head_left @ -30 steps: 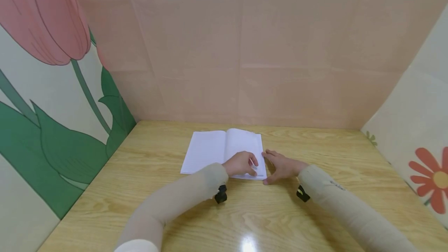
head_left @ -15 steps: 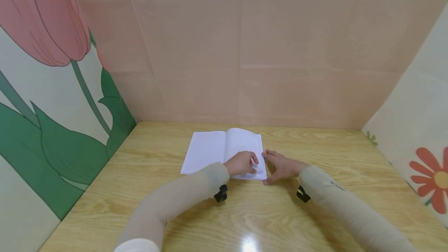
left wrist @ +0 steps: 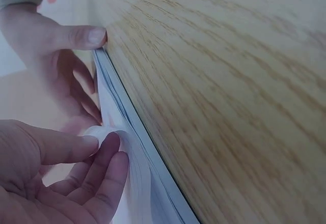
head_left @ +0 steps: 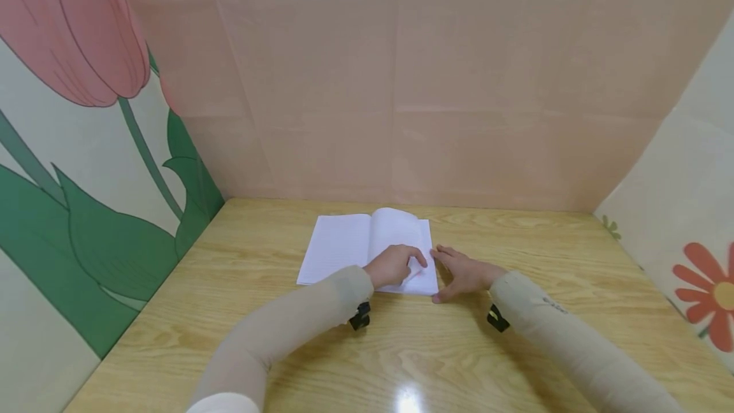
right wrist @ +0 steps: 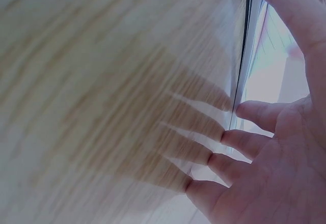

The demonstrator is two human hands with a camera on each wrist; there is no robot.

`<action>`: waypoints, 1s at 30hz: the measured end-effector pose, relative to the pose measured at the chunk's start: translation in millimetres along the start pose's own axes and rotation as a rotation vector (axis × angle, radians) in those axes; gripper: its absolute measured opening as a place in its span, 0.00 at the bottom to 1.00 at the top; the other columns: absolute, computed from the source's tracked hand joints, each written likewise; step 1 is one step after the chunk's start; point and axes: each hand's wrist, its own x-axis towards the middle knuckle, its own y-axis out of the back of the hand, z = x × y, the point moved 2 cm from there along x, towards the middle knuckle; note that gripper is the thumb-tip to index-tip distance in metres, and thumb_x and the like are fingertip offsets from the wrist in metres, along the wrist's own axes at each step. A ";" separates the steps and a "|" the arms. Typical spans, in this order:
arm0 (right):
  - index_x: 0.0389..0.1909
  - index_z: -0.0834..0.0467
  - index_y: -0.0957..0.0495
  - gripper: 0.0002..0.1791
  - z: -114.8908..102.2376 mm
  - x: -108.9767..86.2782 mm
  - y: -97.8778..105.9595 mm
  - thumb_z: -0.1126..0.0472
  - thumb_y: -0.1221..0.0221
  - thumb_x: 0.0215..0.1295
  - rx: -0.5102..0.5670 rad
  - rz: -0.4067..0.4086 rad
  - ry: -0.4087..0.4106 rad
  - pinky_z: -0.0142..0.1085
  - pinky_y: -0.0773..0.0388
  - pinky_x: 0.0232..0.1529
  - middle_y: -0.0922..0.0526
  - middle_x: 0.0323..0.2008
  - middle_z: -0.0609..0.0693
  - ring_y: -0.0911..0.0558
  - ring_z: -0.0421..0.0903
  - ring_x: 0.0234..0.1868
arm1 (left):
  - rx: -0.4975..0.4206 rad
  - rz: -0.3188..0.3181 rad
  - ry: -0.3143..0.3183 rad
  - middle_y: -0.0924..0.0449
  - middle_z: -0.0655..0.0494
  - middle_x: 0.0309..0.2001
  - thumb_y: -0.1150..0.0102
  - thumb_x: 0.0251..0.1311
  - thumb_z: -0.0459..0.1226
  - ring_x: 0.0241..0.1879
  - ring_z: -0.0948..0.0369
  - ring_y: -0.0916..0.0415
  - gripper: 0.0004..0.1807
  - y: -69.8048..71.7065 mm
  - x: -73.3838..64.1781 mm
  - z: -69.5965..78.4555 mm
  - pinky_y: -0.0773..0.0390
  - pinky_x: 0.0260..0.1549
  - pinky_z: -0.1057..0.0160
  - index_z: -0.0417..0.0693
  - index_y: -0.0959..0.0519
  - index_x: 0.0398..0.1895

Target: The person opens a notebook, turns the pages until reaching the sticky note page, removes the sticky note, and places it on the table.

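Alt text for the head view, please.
A person's left hand pinches lifted paper on the right side of an open notebook, while the right hand touches its right edge. A wood-grained table lies beneath, between floral panels.

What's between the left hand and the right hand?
In the head view, the right edge of the open notebook lies between the left hand and right hand; white paper shows there.

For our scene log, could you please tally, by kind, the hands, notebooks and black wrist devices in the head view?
Hands: 2, left hand and right hand
Notebook: 1, lying open
Black wrist devices: 2, one per wrist
Total: 5
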 end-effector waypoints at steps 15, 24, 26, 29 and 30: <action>0.74 0.68 0.54 0.61 -2.8 -0.9 1.8 0.42 0.29 0.50 0.005 -0.016 -0.030 0.66 0.53 0.67 0.57 0.74 0.70 0.55 0.70 0.73 | -0.099 0.042 0.000 0.25 0.60 0.23 0.31 0.49 0.26 0.24 0.68 0.31 0.13 4.2 -0.1 -4.0 0.30 0.25 0.74 0.45 0.15 0.40; 0.74 0.67 0.53 0.61 0.6 1.0 0.8 0.42 0.29 0.50 -0.005 -0.015 -0.043 0.65 0.52 0.67 0.57 0.74 0.69 0.55 0.69 0.73 | -0.193 0.133 -0.014 0.28 0.58 0.23 0.34 0.49 0.25 0.23 0.66 0.34 0.14 26.2 -10.1 -3.0 0.32 0.24 0.72 0.48 0.17 0.38; 0.74 0.66 0.54 0.62 1.8 1.8 0.1 0.41 0.29 0.49 -0.006 -0.016 -0.045 0.65 0.52 0.68 0.57 0.74 0.69 0.55 0.69 0.73 | -0.210 0.152 -0.011 0.29 0.58 0.24 0.34 0.49 0.25 0.23 0.66 0.34 0.14 33.8 -13.4 -3.5 0.32 0.23 0.71 0.49 0.17 0.38; 0.74 0.66 0.54 0.62 3.3 2.8 -0.5 0.41 0.29 0.49 -0.005 -0.014 -0.043 0.66 0.51 0.67 0.57 0.74 0.69 0.54 0.69 0.73 | -0.224 0.175 0.001 0.28 0.58 0.26 0.34 0.51 0.27 0.23 0.65 0.33 0.13 46.2 -19.9 -4.4 0.31 0.23 0.70 0.51 0.17 0.38; 0.74 0.66 0.54 0.62 4.0 3.1 -0.8 0.40 0.30 0.49 -0.007 -0.014 -0.041 0.66 0.51 0.67 0.57 0.74 0.69 0.54 0.69 0.73 | -0.223 0.184 0.007 0.28 0.58 0.26 0.33 0.51 0.28 0.23 0.65 0.33 0.13 50.5 -22.4 -5.2 0.31 0.23 0.70 0.52 0.17 0.38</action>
